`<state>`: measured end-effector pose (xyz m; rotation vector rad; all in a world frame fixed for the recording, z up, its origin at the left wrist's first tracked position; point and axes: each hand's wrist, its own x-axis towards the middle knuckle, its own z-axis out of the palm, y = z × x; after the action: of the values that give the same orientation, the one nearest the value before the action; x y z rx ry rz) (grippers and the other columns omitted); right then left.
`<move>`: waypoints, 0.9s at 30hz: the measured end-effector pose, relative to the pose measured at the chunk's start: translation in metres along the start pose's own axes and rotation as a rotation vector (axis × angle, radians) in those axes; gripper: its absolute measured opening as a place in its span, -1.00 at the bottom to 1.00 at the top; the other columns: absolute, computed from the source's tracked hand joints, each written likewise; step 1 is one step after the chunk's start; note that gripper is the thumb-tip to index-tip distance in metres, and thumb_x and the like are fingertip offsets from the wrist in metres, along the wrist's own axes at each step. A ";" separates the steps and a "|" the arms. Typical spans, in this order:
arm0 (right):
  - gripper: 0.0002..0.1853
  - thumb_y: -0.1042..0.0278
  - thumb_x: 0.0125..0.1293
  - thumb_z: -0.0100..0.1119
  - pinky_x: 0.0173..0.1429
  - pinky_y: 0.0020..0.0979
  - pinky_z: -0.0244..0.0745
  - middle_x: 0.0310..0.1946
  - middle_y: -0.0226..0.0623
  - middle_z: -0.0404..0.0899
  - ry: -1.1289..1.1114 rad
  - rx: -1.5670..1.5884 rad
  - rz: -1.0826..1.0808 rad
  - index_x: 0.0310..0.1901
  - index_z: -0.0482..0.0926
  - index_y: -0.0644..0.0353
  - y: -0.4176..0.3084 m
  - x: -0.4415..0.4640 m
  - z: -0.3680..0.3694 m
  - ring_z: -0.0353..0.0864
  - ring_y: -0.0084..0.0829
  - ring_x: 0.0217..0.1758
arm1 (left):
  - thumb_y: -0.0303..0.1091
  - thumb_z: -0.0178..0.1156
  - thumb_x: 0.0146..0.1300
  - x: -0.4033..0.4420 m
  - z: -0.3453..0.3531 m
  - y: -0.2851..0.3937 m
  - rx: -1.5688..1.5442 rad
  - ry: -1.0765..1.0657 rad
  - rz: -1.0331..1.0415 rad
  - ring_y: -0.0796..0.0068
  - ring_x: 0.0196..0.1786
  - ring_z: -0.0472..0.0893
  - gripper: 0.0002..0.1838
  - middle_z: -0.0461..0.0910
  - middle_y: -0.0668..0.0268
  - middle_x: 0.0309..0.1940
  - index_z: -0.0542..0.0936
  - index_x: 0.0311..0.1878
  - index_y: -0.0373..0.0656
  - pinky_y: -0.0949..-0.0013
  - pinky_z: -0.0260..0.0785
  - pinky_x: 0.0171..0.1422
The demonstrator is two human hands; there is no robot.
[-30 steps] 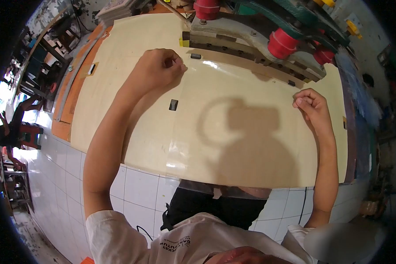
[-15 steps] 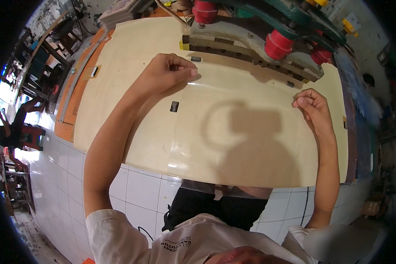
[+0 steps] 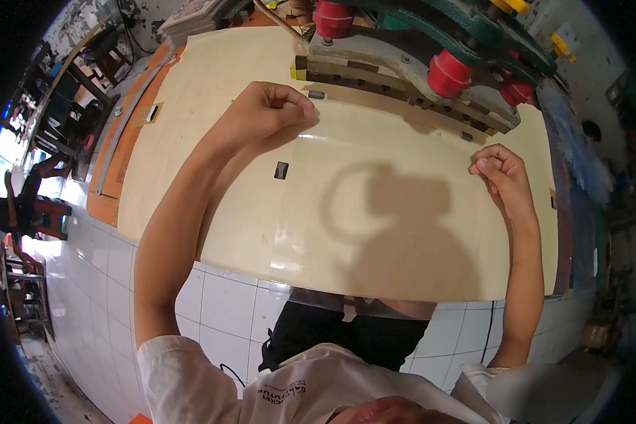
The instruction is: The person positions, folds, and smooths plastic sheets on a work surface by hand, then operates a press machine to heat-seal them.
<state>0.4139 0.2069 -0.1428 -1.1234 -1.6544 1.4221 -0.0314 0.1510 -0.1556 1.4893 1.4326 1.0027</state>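
Note:
My left hand (image 3: 272, 112) is closed in a pinch over a pale yellow sheet (image 3: 254, 226). Clear film seems to lie on that sheet, and I cannot make out what the fingers hold. Just beyond the fingertips is a small dark block (image 3: 316, 95). A second dark block (image 3: 281, 170) sits below the same hand. At the right my right hand (image 3: 502, 169) is pinched too, its fingertips near a third dark block (image 3: 466, 137); anything between them is too small to tell.
A green press (image 3: 466, 32) with red cylinders (image 3: 450, 73) and a metal bar (image 3: 403, 88) stands over the sheet's far edge. Stacked sheets (image 3: 194, 18) lie at the back left. Another person (image 3: 10, 208) is at the far left. Clear plastic hangs at the right edge.
Compared with a second ago, my left hand has moved slightly right and its fingertips are now below the upper dark block. My right hand has hardly moved.

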 end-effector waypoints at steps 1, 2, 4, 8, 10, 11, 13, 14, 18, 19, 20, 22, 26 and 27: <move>-0.87 0.48 0.42 0.30 0.02 -0.52 0.55 -0.26 -0.31 0.70 -0.003 0.007 0.006 -0.08 0.61 0.29 0.000 0.000 0.000 0.68 -0.55 -0.16 | -0.34 0.37 0.29 0.001 0.000 -0.003 -0.015 -0.010 0.016 0.64 -0.28 0.65 -0.78 0.74 0.33 -0.34 0.75 -0.13 -0.32 0.53 0.51 -0.08; -0.87 0.49 0.42 0.30 0.04 -0.50 0.55 -0.26 -0.31 0.69 -0.006 0.013 0.012 -0.08 0.61 0.30 0.000 0.000 -0.001 0.68 -0.54 -0.15 | -0.34 0.37 0.29 0.001 0.000 -0.002 -0.015 -0.009 0.017 0.64 -0.28 0.65 -0.78 0.74 0.33 -0.34 0.75 -0.13 -0.32 0.53 0.51 -0.08; -0.87 0.49 0.42 0.30 0.04 -0.49 0.55 -0.25 -0.31 0.70 0.001 0.004 0.018 -0.08 0.61 0.30 -0.003 -0.001 0.001 0.68 -0.53 -0.16 | -0.39 0.37 0.37 -0.001 0.002 0.001 -0.089 -0.059 -0.001 0.70 -0.25 0.64 -0.74 0.73 0.38 -0.27 0.72 0.01 -0.36 0.52 0.54 -0.08; -0.87 0.50 0.41 0.30 0.03 -0.49 0.57 -0.24 -0.30 0.70 0.003 0.002 0.020 -0.07 0.61 0.30 -0.001 0.000 -0.001 0.69 -0.52 -0.16 | -0.32 0.38 0.35 0.000 0.007 0.001 -0.090 -0.017 0.031 0.68 -0.27 0.64 -0.75 0.74 0.33 -0.31 0.74 -0.07 -0.34 0.55 0.51 -0.10; -0.87 0.51 0.41 0.30 0.03 -0.49 0.57 -0.24 -0.29 0.70 0.002 0.011 0.014 -0.07 0.61 0.30 0.001 0.000 -0.001 0.69 -0.52 -0.16 | -0.32 0.37 0.36 -0.001 0.009 0.007 -0.073 -0.009 0.026 0.68 -0.26 0.64 -0.73 0.75 0.33 -0.30 0.76 -0.04 -0.35 0.55 0.52 -0.11; -0.87 0.51 0.41 0.30 0.03 -0.49 0.57 -0.24 -0.29 0.71 0.000 0.019 0.007 -0.07 0.61 0.30 0.001 0.001 -0.001 0.70 -0.52 -0.16 | -0.32 0.37 0.36 -0.001 0.009 0.006 -0.073 -0.009 0.026 0.68 -0.26 0.64 -0.73 0.75 0.33 -0.30 0.76 -0.04 -0.35 0.55 0.52 -0.11; -0.88 0.51 0.41 0.29 0.04 -0.49 0.57 -0.24 -0.28 0.71 0.002 0.015 0.013 -0.08 0.61 0.30 0.001 0.000 0.000 0.69 -0.52 -0.16 | -0.32 0.38 0.36 -0.001 0.010 0.005 -0.084 0.011 0.047 0.67 -0.27 0.64 -0.73 0.76 0.31 -0.29 0.77 -0.04 -0.34 0.54 0.52 -0.12; -0.88 0.51 0.41 0.29 0.06 -0.48 0.57 -0.24 -0.28 0.71 0.004 0.010 0.020 -0.08 0.61 0.30 0.000 0.000 0.000 0.69 -0.52 -0.15 | -0.32 0.38 0.36 -0.001 0.010 0.005 -0.084 0.011 0.047 0.67 -0.27 0.64 -0.73 0.76 0.31 -0.29 0.77 -0.04 -0.34 0.54 0.52 -0.12; -0.88 0.49 0.42 0.28 -0.12 -0.58 0.52 -0.28 -0.30 0.71 0.001 -0.058 0.038 -0.08 0.61 0.30 -0.001 0.000 -0.001 0.69 -0.57 -0.19 | -0.29 0.39 0.33 -0.005 0.007 0.011 -0.096 0.037 0.020 0.63 -0.28 0.66 -0.75 0.76 0.30 -0.30 0.79 -0.11 -0.31 0.50 0.53 -0.13; -0.88 0.48 0.42 0.29 -0.24 -0.63 0.44 -0.30 -0.31 0.71 0.005 -0.037 0.007 -0.09 0.61 0.30 -0.001 0.000 0.001 0.68 -0.61 -0.23 | -0.28 0.39 0.32 -0.006 0.005 0.012 -0.029 0.050 0.040 0.61 -0.28 0.66 -0.75 0.77 0.28 -0.30 0.80 -0.12 -0.30 0.48 0.53 -0.13; -0.88 0.46 0.42 0.30 -0.37 -0.69 0.35 -0.32 -0.32 0.71 0.010 -0.016 -0.023 -0.09 0.61 0.29 0.000 0.000 0.003 0.67 -0.65 -0.26 | -0.28 0.39 0.32 -0.004 0.000 0.010 -0.030 0.050 0.040 0.61 -0.28 0.66 -0.75 0.77 0.28 -0.30 0.80 -0.12 -0.30 0.48 0.53 -0.13; -0.87 0.46 0.42 0.30 -0.43 -0.70 0.26 -0.32 -0.32 0.72 0.020 -0.029 -0.012 -0.09 0.61 0.29 0.001 0.000 0.002 0.66 -0.67 -0.28 | -0.30 0.39 0.28 -0.002 -0.014 0.005 0.043 0.065 0.033 0.55 -0.30 0.68 -0.74 0.77 0.25 -0.35 0.79 -0.12 -0.31 0.43 0.54 -0.12; -0.87 0.44 0.41 0.31 -0.49 -0.71 0.19 -0.32 -0.31 0.72 0.020 -0.066 0.022 -0.10 0.62 0.28 0.001 0.001 -0.002 0.64 -0.71 -0.31 | -0.28 0.31 0.40 -0.009 -0.033 0.008 0.494 0.274 0.052 0.52 -0.35 0.69 -0.76 0.76 0.26 -0.42 0.79 -0.19 -0.29 0.33 0.54 -0.19; -0.87 0.44 0.41 0.31 -0.49 -0.71 0.19 -0.32 -0.31 0.72 0.020 -0.065 0.022 -0.10 0.62 0.28 0.000 0.001 -0.002 0.64 -0.71 -0.31 | -0.21 0.30 0.41 -0.009 -0.039 0.005 0.660 0.357 0.055 0.47 -0.38 0.69 -0.70 0.73 0.22 -0.47 0.78 -0.21 -0.29 0.29 0.52 -0.20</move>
<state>0.4151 0.2083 -0.1428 -1.1921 -1.6895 1.3751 -0.0669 0.1429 -0.1377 1.8772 2.1318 0.9004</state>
